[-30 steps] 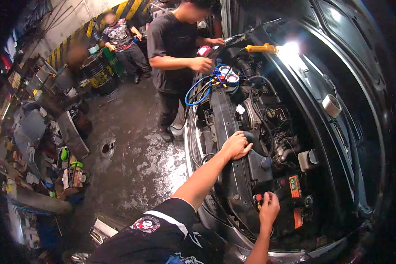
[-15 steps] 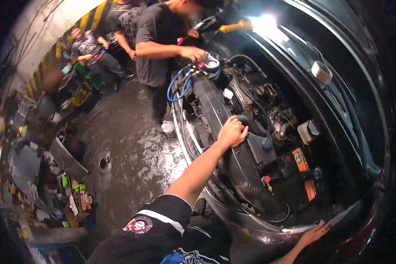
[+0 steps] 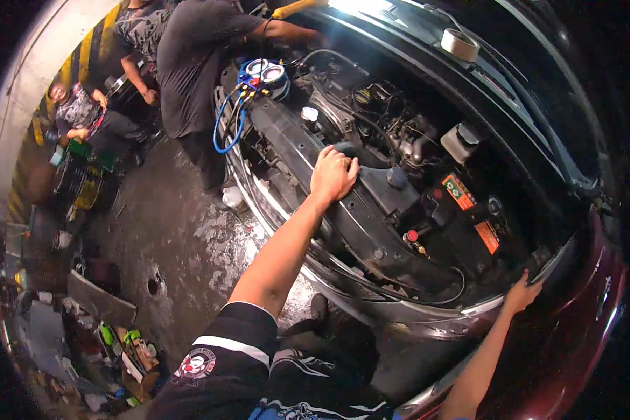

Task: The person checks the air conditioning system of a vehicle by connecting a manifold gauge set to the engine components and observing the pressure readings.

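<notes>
My left hand [image 3: 334, 173] rests on the black radiator cover [image 3: 280, 133] along the front of a car's engine bay, its fingers bent over the rear edge. A black plastic reservoir [image 3: 388, 190] and a dark hose lie just past it. My right hand [image 3: 522, 292] lies on the fender edge [image 3: 556, 262] at the near corner, thumb and fingers apart. Close to that hand sits a black battery [image 3: 462, 234] with orange labels. A red-capped fitting [image 3: 412, 236] stands between the battery and the cover. Farther off, a gauge manifold [image 3: 264, 72] with blue hoses sits on the cover.
A co-worker [image 3: 196, 66] leans into the far side of the bay, near a yellow work lamp [image 3: 297, 8]. Two other people are behind at the left. A tape roll [image 3: 460, 45] lies near the windshield. Cluttered scraps [image 3: 129, 350] cover the left floor.
My view has shifted, so the car sits farther left. The co-worker's hand has left the gauges and that arm now reaches into the bay. My right hand has moved farther along the fender edge.
</notes>
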Motion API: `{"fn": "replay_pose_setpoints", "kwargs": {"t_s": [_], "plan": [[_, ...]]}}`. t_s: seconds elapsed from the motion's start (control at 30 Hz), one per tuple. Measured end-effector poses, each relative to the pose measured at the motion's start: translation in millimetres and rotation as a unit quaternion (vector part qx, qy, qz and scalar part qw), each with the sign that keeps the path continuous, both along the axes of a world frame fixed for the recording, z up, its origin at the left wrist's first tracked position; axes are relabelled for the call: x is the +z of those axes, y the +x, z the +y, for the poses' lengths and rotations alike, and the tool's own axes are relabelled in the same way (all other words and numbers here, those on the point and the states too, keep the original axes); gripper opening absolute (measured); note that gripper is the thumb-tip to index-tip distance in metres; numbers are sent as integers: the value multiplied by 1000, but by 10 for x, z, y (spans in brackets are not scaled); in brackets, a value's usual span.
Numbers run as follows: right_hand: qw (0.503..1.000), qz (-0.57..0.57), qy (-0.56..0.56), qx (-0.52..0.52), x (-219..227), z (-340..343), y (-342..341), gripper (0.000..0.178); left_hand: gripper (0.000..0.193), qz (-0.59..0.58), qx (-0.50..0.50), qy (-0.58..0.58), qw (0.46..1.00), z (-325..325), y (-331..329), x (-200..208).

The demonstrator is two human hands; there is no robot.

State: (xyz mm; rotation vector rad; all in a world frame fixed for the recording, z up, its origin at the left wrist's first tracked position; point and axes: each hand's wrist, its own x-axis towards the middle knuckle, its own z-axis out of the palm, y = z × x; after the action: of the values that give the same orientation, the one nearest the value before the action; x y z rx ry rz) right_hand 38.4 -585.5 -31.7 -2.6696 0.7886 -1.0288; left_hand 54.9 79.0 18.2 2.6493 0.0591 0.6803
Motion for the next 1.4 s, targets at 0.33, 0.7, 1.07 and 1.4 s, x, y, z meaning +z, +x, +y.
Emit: {"fn": "replay_pose_setpoints", "kwargs": {"t_s": [0.33, 0.7, 1.07, 1.4], "plan": [[982, 34, 103, -157, 101, -96, 302, 78, 42, 8, -72, 84, 994, 0, 49, -26], [981, 63, 131, -128, 126, -82, 281, 78, 45, 84, -39, 34, 995, 2, 35, 90], [975, 71, 142, -156, 228, 61, 272, 73, 45, 77, -44, 48, 995, 9, 43, 37], [975, 71, 151, -149, 203, 73, 253, 68, 49, 116, -94, 131, 980, 33, 70, 40]]}}
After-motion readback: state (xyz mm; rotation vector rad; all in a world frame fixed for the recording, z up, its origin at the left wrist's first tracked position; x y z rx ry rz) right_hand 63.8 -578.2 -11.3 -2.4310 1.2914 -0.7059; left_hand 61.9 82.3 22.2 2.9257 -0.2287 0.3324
